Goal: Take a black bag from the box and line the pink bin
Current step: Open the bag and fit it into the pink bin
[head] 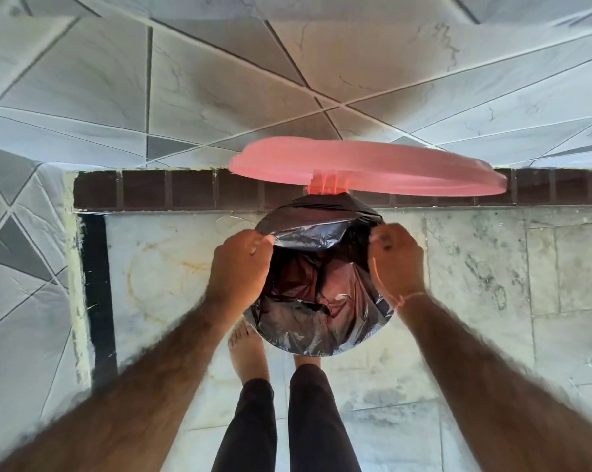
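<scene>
hands [241,264] [395,258] grip black bag [308,233] over bin rim.

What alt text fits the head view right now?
Both hands, left hand and right hand, grip the black bag at opposite sides of the bin's mouth, stretching it over the rim. The pink lid stands open behind, against a tiled wall.

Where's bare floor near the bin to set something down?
Bare floor lies left of the black bag, up to the dark wall strip. More lies right of it. The near side is crowded by bare feet; both hands occupy the rim.
</scene>
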Demonstrator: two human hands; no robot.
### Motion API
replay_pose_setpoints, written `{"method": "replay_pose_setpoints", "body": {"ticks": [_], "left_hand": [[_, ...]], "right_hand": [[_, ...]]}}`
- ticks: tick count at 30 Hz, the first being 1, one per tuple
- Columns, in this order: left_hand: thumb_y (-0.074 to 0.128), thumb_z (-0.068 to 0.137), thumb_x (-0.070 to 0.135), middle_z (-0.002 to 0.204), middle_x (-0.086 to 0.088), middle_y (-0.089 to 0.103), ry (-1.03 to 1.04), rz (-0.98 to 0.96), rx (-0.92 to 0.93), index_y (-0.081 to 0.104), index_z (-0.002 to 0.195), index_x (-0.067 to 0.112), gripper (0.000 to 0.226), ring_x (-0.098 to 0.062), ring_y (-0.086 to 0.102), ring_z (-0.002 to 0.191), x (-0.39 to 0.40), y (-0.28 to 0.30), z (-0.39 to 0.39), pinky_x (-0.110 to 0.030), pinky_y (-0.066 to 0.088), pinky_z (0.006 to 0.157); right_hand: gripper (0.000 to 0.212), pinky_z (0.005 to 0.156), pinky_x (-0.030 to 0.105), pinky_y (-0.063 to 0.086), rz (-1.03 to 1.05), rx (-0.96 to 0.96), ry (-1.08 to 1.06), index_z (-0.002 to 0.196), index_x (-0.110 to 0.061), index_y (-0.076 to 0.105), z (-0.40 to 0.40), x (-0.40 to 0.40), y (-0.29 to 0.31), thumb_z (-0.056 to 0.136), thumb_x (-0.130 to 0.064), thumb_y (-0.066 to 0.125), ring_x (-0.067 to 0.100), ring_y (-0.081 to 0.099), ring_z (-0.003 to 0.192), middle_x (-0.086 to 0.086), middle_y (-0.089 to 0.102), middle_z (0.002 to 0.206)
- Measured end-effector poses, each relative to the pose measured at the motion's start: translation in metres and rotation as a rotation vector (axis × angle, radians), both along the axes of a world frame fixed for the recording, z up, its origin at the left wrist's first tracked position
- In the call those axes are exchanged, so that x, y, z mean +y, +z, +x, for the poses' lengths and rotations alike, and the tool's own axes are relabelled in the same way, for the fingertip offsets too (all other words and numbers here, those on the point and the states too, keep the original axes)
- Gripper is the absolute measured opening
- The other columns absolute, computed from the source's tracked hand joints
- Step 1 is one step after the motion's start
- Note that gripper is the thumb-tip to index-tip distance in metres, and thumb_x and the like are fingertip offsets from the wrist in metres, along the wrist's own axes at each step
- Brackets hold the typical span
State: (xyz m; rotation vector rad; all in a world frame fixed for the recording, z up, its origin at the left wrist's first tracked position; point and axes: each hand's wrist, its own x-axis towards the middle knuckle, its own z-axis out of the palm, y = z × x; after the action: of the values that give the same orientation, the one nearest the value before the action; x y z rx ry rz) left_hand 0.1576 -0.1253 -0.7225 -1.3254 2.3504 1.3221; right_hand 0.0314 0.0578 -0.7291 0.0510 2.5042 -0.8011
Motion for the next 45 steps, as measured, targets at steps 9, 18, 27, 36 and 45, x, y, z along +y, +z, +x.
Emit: {"method": "replay_pose_setpoints", "body": {"ticks": [9,18,27,36,45], "left_hand": [[0.039,0.093,0.048,0.095,-0.014,0.066,0.758,0.433,-0.224,0.06,0.082,0.013,0.042,-0.035,0.063,0.091,0.05,-0.016,0.064,-0.042,0.053,0.078],[0.054,0.089,0.033,0.082,-0.022,0.054,0.843,0.419,0.028,0.061,0.074,0.016,0.024,-0.02,0.061,0.059,-0.041,0.039,0.02,-0.033,0.047,0.061],[0.056,0.093,0.03,0.073,-0.003,0.066,0.453,0.411,0.135,0.067,0.072,0.016,0.028,-0.014,0.059,0.065,-0.07,0.108,-0.052,-0.028,0.05,0.066],[0.063,0.086,0.02,0.069,-0.008,0.057,0.714,0.448,-0.016,0.06,0.07,0.012,0.018,-0.022,0.055,0.067,-0.02,0.061,0.015,-0.039,0.053,0.076],[0.057,0.088,0.022,0.114,-0.005,0.067,-0.236,-0.275,0.04,0.066,0.11,0.01,0.026,-0.022,0.061,0.105,0.037,0.034,0.036,-0.038,0.05,0.096]], "right_hand": [[0.063,0.091,0.043,0.045,-0.367,-0.526,-0.878,0.13,-0.017,0.054,0.064,0.049,0.001,0.095,-0.062,0.027,0.026,0.06,0.105,0.007,0.061,0.124],[0.068,0.106,0.049,0.041,-0.388,-0.437,-0.827,0.142,-0.003,0.042,-0.013,0.062,0.045,0.097,-0.054,0.035,0.043,0.049,0.126,0.027,0.052,0.132],[0.044,0.062,0.027,0.046,-0.478,-0.262,-0.521,0.08,-0.016,0.063,-0.07,0.037,0.11,0.092,-0.055,0.045,0.017,0.061,0.067,0.004,0.066,0.081],[0.024,0.07,0.037,0.048,-0.378,-0.396,-0.565,0.079,-0.016,0.064,0.003,0.056,0.068,0.09,-0.037,0.059,0.025,0.052,0.075,0.013,0.054,0.077],[0.045,0.111,0.042,0.035,0.181,0.04,0.446,0.136,-0.019,0.051,0.064,0.038,0.04,0.091,-0.014,0.049,0.028,0.044,0.134,0.006,0.048,0.145]]}}
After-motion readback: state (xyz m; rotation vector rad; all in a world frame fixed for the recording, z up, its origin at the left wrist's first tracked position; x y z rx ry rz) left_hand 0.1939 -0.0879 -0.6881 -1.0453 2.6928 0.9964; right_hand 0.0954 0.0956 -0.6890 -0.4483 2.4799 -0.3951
